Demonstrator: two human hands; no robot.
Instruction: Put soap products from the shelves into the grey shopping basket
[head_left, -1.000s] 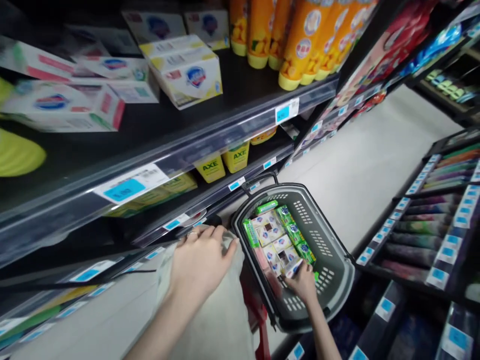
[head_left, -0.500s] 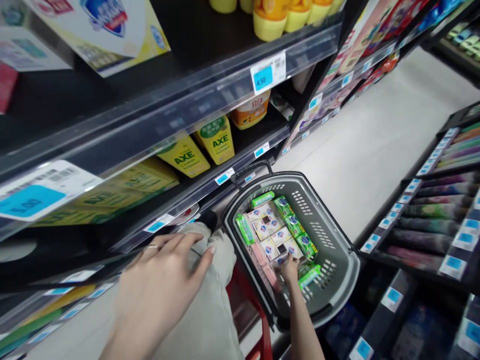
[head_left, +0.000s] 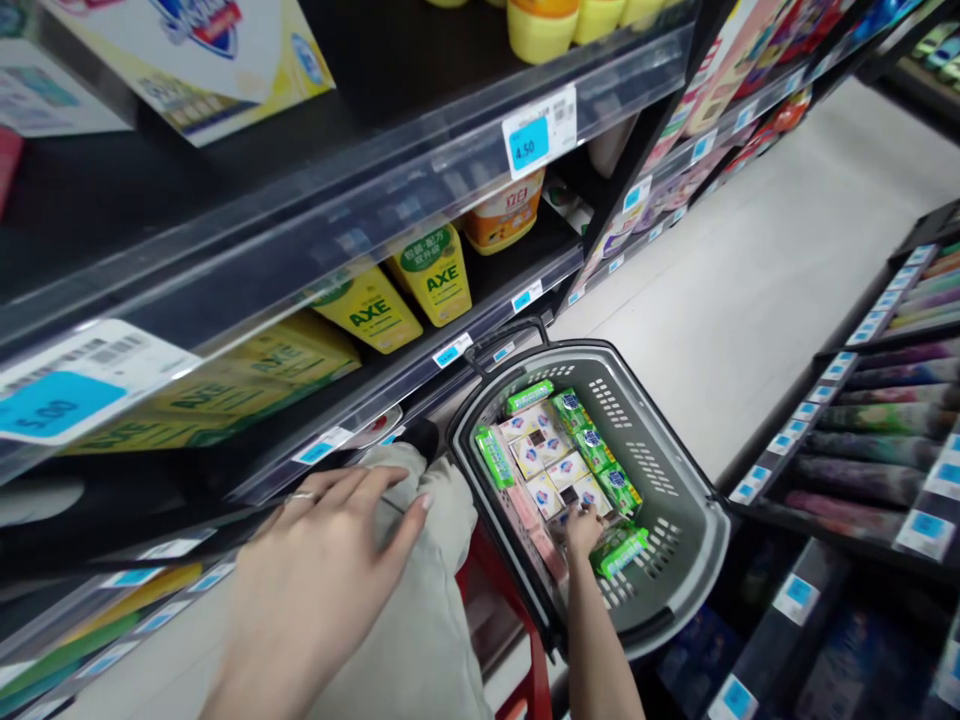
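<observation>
My left hand (head_left: 322,560), with a ring on one finger, lies spread over the light trousers (head_left: 405,620) at my knee and holds nothing. Down in the grey shopping basket (head_left: 686,480), my right hand (head_left: 584,530) has its fingers curled at the near end of a block of white soap boxes (head_left: 545,453), closed on one box there; its fingertips are partly hidden. Around that block lie green packs (head_left: 595,450) on the right, a green pack (head_left: 495,456) on the left, another green pack (head_left: 624,552) near my wrist, and pink boxes (head_left: 536,530) along the left side.
On the left, shelves hold yellow AXE bottles (head_left: 439,275), an orange-labelled bottle (head_left: 506,215) and a large white-and-yellow box (head_left: 217,60). A red basket part (head_left: 517,610) is beside my leg. Low racks of packaged goods (head_left: 862,445) line the right, beyond the pale floor (head_left: 720,290).
My right hand has shifted slightly at the near end of the soap boxes, its fingers now showing more. My left hand stays on the knee. The view has moved a little.
</observation>
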